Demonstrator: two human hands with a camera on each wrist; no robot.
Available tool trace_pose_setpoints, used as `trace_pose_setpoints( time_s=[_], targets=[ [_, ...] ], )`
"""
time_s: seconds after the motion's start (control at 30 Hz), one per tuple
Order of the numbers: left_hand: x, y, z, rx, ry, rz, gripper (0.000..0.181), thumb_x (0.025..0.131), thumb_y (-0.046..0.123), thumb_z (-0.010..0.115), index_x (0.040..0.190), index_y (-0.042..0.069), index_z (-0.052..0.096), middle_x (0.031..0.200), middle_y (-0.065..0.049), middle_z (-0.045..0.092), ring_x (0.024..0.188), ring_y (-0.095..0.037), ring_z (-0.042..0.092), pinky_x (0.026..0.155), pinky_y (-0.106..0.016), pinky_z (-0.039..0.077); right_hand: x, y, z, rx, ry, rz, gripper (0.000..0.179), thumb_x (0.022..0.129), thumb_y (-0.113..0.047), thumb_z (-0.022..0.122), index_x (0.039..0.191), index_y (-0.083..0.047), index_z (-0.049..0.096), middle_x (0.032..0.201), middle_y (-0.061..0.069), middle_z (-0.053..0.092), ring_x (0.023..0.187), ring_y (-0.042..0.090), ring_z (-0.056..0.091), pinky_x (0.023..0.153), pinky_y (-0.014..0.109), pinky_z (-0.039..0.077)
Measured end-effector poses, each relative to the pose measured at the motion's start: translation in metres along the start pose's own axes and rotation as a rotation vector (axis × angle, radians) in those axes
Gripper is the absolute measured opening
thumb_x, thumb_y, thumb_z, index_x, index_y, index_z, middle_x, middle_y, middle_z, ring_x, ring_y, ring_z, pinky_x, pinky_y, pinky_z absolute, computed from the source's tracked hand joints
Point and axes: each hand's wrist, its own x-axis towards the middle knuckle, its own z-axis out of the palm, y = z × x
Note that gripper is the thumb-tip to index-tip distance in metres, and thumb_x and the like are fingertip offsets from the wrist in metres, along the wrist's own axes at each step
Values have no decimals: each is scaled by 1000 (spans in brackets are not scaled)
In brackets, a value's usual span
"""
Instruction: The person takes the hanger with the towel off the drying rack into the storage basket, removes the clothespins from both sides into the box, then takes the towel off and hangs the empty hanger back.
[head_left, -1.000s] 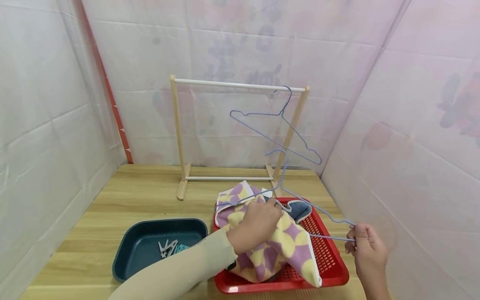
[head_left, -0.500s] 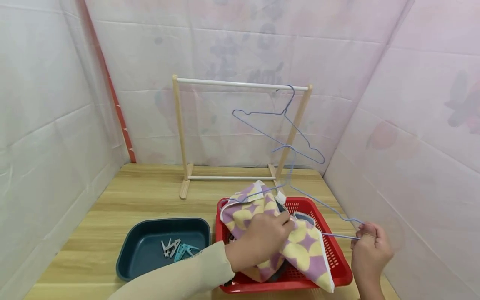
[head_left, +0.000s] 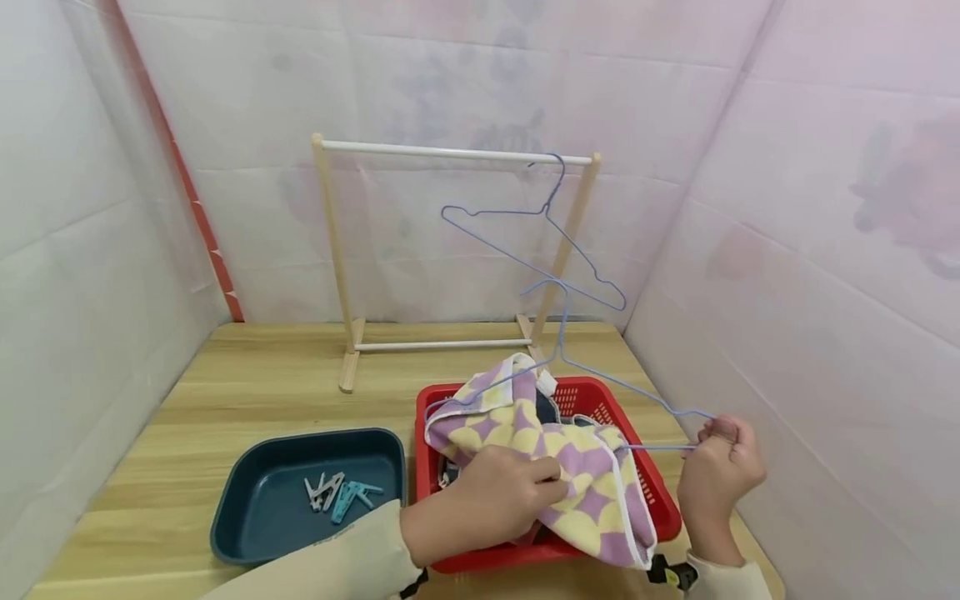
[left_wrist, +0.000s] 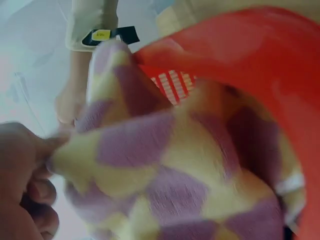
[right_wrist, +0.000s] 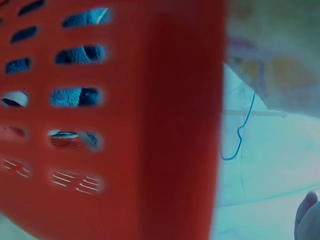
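A purple-and-yellow patterned towel (head_left: 487, 429) with white edging hangs over the lower bar of a blue wire hanger (head_left: 615, 379), above the red basket. My left hand (head_left: 498, 496) pinches the towel at its middle; in the left wrist view, the thumb and index finger of this hand (left_wrist: 20, 180) grip a gathered fold of the towel (left_wrist: 180, 195). My right hand (head_left: 720, 471) holds the hanger by its right end, just beyond the towel's edge. Only a bit of the right hand (right_wrist: 307, 220) shows in the right wrist view, where the basket wall fills most of the frame.
The red slotted basket (head_left: 660, 508) contains dark blue cloth (head_left: 547, 408). Left of it, a dark teal tub (head_left: 251, 500) holds grey and turquoise clothespins (head_left: 348, 496). Behind stands a wooden rack (head_left: 333, 242) with a second blue hanger (head_left: 495, 212) on its white rail.
My left hand has moved down the towel, and the towel's right part now folds over the hanger's lower bar. My right hand keeps hold of the hanger's end. The head view has shifted slightly.
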Motion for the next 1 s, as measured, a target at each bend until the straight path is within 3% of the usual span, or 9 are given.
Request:
trace_pose_setpoints(
  time_s=[0.2, 0.33, 0.43, 0.53, 0.67, 0.77, 0.87, 1.0],
  targets=[
    [-14, -10, -4, -186, -22, 110, 20, 95, 32, 70, 113, 29, 78, 102, 15, 72, 84, 5, 67, 83, -6, 47, 4, -1, 7, -30, 16, -24, 33, 99, -2, 41, 76, -19, 57, 68, -8, 58, 52, 0, 51, 41, 14, 43],
    [-17, -9, -4, -265, -138, 136, 19, 95, 33, 70, 113, 33, 78, 101, 19, 71, 83, 11, 63, 81, -3, 44, 8, -2, 8, -41, 34, -43, 37, 96, 3, 38, 75, -21, 57, 69, -9, 57, 49, -1, 51, 42, 13, 44],
    [-15, -7, -2, -284, -245, 107, 18, 96, 35, 70, 112, 36, 78, 98, 22, 69, 80, 13, 59, 74, -3, 42, 9, -2, 7, -31, 34, -42, 37, 97, 3, 39, 75, -22, 56, 68, -10, 57, 50, -1, 51, 43, 14, 45],
    [-11, -6, 1, -261, -269, -5, 14, 98, 39, 66, 97, 36, 79, 84, 22, 63, 68, 11, 51, 60, -8, 37, 6, -3, 6, -46, 14, -51, 31, 101, -3, 42, 77, -17, 57, 67, -12, 56, 50, -2, 52, 45, 14, 46],
    [0, -18, 1, -100, -107, -275, 20, 98, 42, 62, 85, 31, 74, 76, 15, 56, 55, 0, 42, 46, -18, 29, 0, -8, 8, -56, -4, -68, 27, 105, -13, 46, 81, -11, 58, 67, -13, 56, 51, -3, 53, 48, 13, 48],
    [10, -33, 1, 24, -8, -458, 21, 97, 44, 64, 98, 24, 72, 86, 7, 61, 54, -6, 47, 42, -21, 31, -4, -10, 8, -43, -5, -78, 27, 106, -16, 47, 82, -16, 58, 68, -12, 56, 51, -2, 53, 49, 13, 48],
    [17, -44, 5, 62, -38, -560, 33, 95, 50, 65, 107, 20, 71, 93, 2, 65, 59, -9, 55, 41, -22, 36, -5, -10, 7, -38, 1, -80, 27, 106, -16, 47, 82, -20, 58, 69, -12, 56, 51, -1, 53, 49, 12, 48],
    [22, -46, 11, 111, -155, -601, 43, 93, 58, 63, 106, 18, 73, 95, 0, 69, 62, -13, 62, 43, -28, 44, -5, -9, 6, -35, 22, -75, 27, 105, -13, 45, 82, -16, 59, 70, -11, 56, 51, -1, 52, 48, 11, 47]
  ],
)
